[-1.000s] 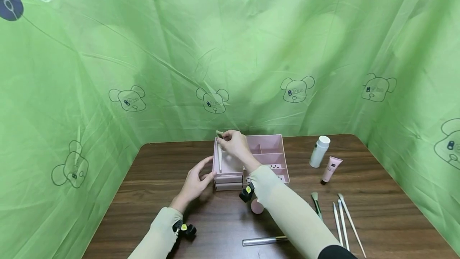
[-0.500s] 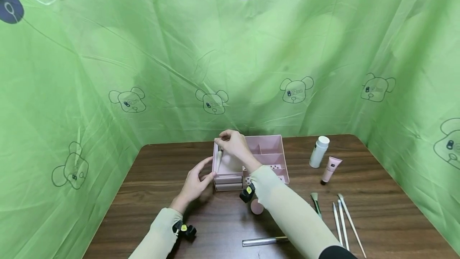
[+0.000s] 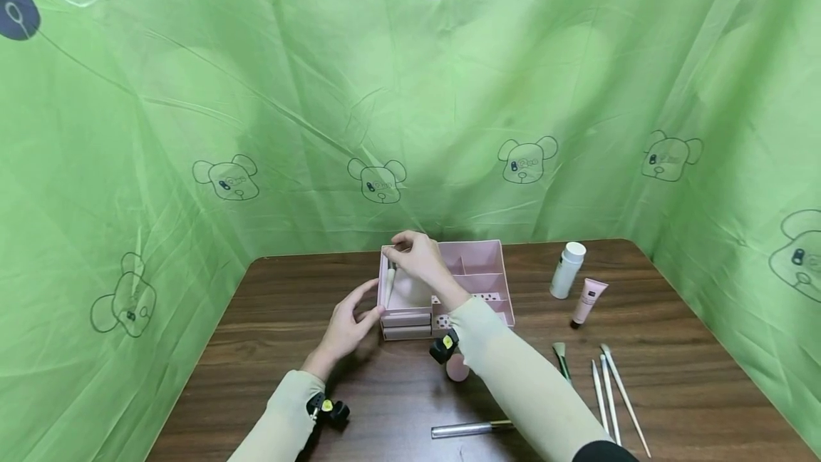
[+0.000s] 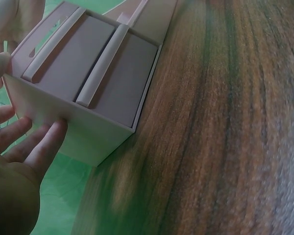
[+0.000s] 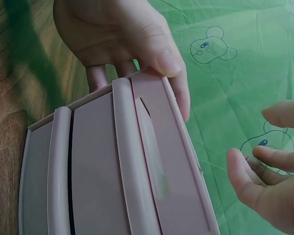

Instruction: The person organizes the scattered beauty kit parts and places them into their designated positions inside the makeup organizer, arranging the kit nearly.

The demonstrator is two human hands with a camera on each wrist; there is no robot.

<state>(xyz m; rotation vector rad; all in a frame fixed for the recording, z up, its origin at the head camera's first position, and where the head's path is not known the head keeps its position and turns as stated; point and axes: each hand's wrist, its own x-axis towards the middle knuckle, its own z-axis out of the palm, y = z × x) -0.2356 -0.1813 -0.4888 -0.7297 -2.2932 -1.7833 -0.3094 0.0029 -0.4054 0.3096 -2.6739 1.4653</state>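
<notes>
A pink cosmetics organizer with a deep left compartment, smaller divided sections and front drawers stands on the table. My left hand holds its left front corner, thumb at the upper edge and fingertips against the outer side wall. A makeup brush with a pale handle leans inside the left compartment; its upper end is hidden behind my right hand. My right hand is over that compartment's back edge. In the right wrist view its fingers are slightly bent and apart, with nothing visible between them.
To the right stand a white bottle and a pink tube. Several brushes lie at the front right, with a green-handled brush beside them. A silver tube and a round pink item are in front of the organizer.
The brush has gone lower into the left compartment, and its green bristles no longer show above the rim. The right hand's fingers have shifted slightly; the left hand stays at the corner.
</notes>
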